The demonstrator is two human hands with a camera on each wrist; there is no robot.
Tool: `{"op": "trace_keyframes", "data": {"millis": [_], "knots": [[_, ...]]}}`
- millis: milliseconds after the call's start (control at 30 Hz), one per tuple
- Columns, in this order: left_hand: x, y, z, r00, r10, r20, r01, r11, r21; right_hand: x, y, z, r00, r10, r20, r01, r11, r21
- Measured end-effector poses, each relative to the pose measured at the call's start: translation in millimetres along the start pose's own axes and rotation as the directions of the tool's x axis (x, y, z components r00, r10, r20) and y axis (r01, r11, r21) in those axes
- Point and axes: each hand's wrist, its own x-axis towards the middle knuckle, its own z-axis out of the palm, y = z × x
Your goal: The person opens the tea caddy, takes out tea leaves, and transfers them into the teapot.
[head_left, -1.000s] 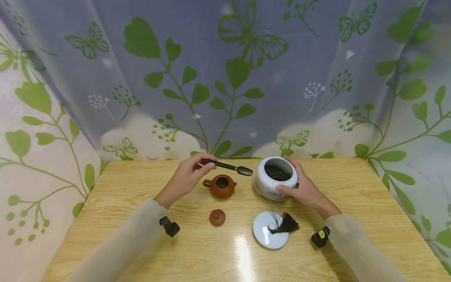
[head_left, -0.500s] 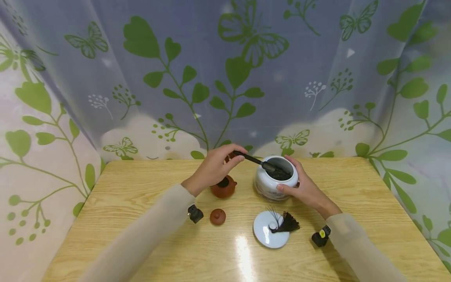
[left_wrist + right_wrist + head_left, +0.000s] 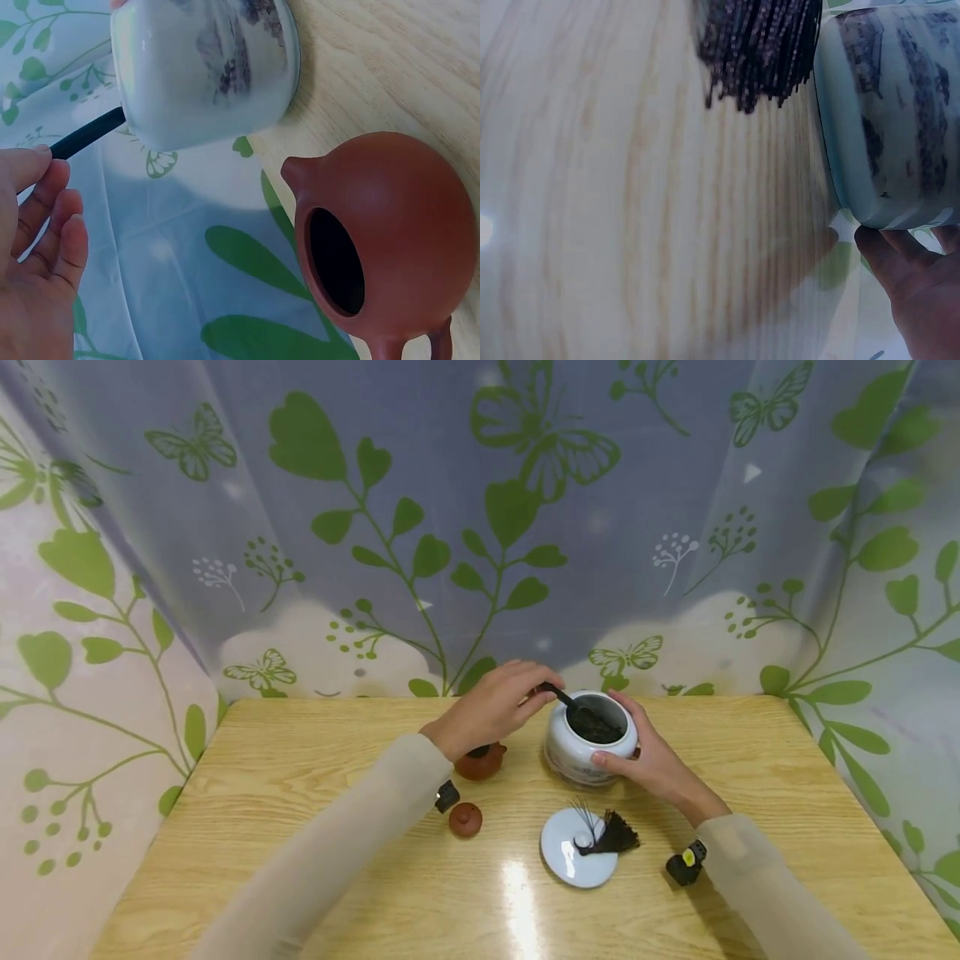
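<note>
My left hand [image 3: 498,706] pinches the dark handle of a tea scoop [image 3: 560,695] between thumb and fingers. The scoop slopes down over the rim of a white porcelain jar [image 3: 572,762], its head among the dark tea leaves [image 3: 596,725]. In the left wrist view the handle [image 3: 90,133] passes behind the jar's edge. My right hand [image 3: 647,762] grips the jar's right side, thumb at the front. The jar leans slightly, mouth toward me. Below my left wrist stands a reddish-brown teapot [image 3: 482,765], partly hidden by that hand; the left wrist view shows its uncovered mouth.
The small teapot lid [image 3: 466,820] lies on the wooden table [image 3: 360,893] in front of the teapot. A white jar lid [image 3: 577,868] with a black tassel [image 3: 619,833] lies in front of the jar. A leaf-patterned curtain [image 3: 420,527] hangs behind the table.
My left hand has moved right from above the teapot, bringing the scoop from beside the jar into its mouth and down into the leaves. My right hand keeps its grip on the jar.
</note>
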Motion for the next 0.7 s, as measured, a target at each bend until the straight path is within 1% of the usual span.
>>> {"op": "trace_keyframes", "data": {"millis": [100,267,333,400,467,567,633,700], "knots": [[2.3,0.6,3.2,0.999,0.003,0.032,-0.003,1.0,0.007,-0.4,0,-1,1.0,-0.004,0.003,0.004,1.0,0.001],[3.0,1.7,11.4,0.993,0.007,0.119,-0.008,1.0,0.003,-0.7,0,-1,1.0,-0.009,0.013,0.009,1.0,0.011],[3.2,2.2,14.8,0.991,0.004,0.137,-0.005,1.0,0.005,0.0,1,-1,1.0,-0.009,0.017,0.008,1.0,0.017],[3.9,3.3,16.7,0.99,-0.004,0.143,0.005,1.0,-0.005,0.9,1,-1,1.0,-0.007,0.022,0.006,1.0,0.019],[5.2,4.7,17.5,0.989,-0.02,0.144,0.025,0.999,-0.029,1.4,1,-1,1.0,-0.004,0.025,0.003,1.0,0.021],[6.6,5.7,18.4,0.987,-0.064,0.149,0.08,0.991,-0.106,1.9,2,-2,1.0,-0.001,0.023,0.001,1.0,0.017],[6.1,5.0,20.7,0.983,-0.1,0.153,0.126,0.978,-0.167,1.9,2,-1,1.0,0.0,0.022,0.0,1.0,0.013],[4.3,3.9,24.0,0.979,-0.138,0.153,0.171,0.958,-0.23,1.8,3,-1,1.0,0.0,0.02,0.0,1.0,0.009]]}}
